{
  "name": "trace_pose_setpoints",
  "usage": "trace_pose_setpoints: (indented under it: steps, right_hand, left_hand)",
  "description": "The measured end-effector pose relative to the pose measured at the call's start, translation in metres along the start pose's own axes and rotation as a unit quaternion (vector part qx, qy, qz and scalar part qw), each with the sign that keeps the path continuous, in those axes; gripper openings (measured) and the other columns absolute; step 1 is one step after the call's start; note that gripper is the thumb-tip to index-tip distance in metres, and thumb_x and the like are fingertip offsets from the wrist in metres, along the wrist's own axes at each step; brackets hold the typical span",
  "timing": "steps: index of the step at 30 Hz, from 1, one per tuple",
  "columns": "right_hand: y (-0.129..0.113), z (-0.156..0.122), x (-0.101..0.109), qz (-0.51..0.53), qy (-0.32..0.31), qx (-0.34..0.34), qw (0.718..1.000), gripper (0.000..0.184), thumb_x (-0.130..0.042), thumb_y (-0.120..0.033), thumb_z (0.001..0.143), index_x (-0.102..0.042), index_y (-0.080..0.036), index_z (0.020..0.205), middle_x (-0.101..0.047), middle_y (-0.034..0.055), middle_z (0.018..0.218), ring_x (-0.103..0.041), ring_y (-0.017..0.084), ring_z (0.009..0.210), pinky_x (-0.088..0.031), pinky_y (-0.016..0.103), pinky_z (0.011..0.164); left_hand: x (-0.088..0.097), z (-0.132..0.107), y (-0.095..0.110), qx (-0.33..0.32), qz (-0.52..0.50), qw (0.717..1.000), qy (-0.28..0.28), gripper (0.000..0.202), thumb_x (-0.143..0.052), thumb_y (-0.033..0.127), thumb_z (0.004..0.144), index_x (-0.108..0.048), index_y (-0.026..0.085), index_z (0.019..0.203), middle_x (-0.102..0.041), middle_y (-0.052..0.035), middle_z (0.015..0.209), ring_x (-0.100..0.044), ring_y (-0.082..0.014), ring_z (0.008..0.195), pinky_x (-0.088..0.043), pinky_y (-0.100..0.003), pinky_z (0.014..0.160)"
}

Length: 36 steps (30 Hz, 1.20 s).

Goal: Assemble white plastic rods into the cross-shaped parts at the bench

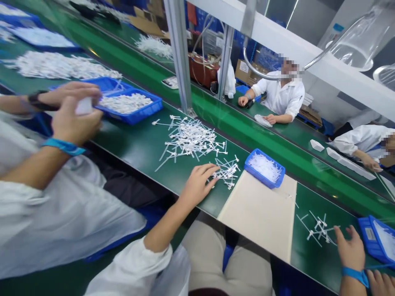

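My left hand [197, 185] is over the green table, fingers apart at the edge of a small pile of thin white plastic stems with small heads [228, 172]. Its fingertips touch or overlap the nearest stems; I see none gripped. A larger heap of the same stems [193, 137] lies beyond it. At the right, my right hand [352, 248], with a blue wristband, hovers with fingers apart beside a few scattered stems [321, 230]. Between my hands is a beige board [262, 213]. A blue tray [267, 185] of small clear-white pieces sits on its far edge.
On the left, a co-worker's hands [77, 115] hold something white near blue trays [132, 119]. Another blue tray [370, 236] stands far right, near another person's hand [382, 283]. A green raised divider [222, 117] and metal post [180, 57] run behind; people sit across.
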State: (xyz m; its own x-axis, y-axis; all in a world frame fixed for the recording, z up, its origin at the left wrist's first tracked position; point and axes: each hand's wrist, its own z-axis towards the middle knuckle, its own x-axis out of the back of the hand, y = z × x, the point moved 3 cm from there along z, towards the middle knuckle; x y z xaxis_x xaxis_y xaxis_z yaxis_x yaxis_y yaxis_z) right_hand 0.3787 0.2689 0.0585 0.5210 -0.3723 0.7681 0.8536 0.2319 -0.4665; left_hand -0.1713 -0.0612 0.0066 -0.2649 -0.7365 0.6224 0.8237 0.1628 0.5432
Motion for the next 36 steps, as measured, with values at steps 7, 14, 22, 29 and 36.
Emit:
trace_pose_setpoints:
  steps: [7,14,22,29,36]
  right_hand:
    - [-0.098,-0.022,-0.033,0.141,-0.019,-0.006,0.990,0.061,-0.065,-0.054,0.089,-0.069,-0.019,0.140,-0.075,0.0121,0.091,-0.073,0.034,0.077,-0.060,0.050,0.074]
    - [-0.257,-0.130,-0.107,0.363,-0.312,0.248,0.842,0.033,-0.065,-0.027,0.094,-0.076,-0.026,0.125,-0.073,0.0116,0.122,-0.071,0.026,0.102,-0.060,0.040,0.089]
    - [-0.296,-0.163,-0.164,0.391,-0.390,0.262,0.792,0.029,-0.064,-0.021,0.096,-0.075,-0.022,0.124,-0.075,0.0074,0.116,-0.069,0.018,0.088,-0.057,0.032,0.086]
    - [-0.277,-0.161,-0.181,0.461,-0.418,0.163,0.766,0.019,-0.066,-0.033,0.100,-0.079,-0.020,0.103,-0.075,0.0029,0.089,-0.068,0.017,0.076,-0.054,0.029,0.071]
    - [-0.279,-0.164,-0.183,0.489,-0.467,0.133,0.725,0.022,-0.066,-0.036,0.098,-0.078,-0.018,0.097,-0.073,0.0020,0.080,-0.066,0.016,0.070,-0.053,0.029,0.069]
  left_hand:
    - [-0.012,0.003,-0.011,0.016,-0.037,0.998,-0.057,0.035,-0.046,0.032,0.109,-0.078,0.022,0.115,-0.077,-0.0114,0.119,-0.073,-0.0247,0.108,-0.059,-0.038,0.097]
    - [-0.012,0.008,-0.024,0.070,-0.018,0.997,-0.031,0.027,-0.058,0.044,0.097,-0.077,0.025,0.104,-0.080,-0.0039,0.105,-0.074,-0.0231,0.081,-0.059,-0.033,0.075]
    - [0.010,0.015,-0.018,0.046,-0.012,0.998,0.044,0.016,-0.067,0.042,0.100,-0.074,0.034,0.112,-0.077,0.0068,0.097,-0.071,-0.0224,0.078,-0.054,-0.034,0.071]
    - [0.027,0.038,-0.024,0.088,0.028,0.995,0.024,0.031,-0.060,0.039,0.101,-0.075,0.016,0.115,-0.081,-0.0118,0.115,-0.076,-0.0247,0.095,-0.060,-0.040,0.092]
    - [0.045,0.042,0.005,0.040,-0.004,0.997,0.060,0.032,-0.069,0.038,0.101,-0.074,0.017,0.126,-0.083,-0.0112,0.117,-0.079,-0.0245,0.104,-0.062,-0.038,0.096]
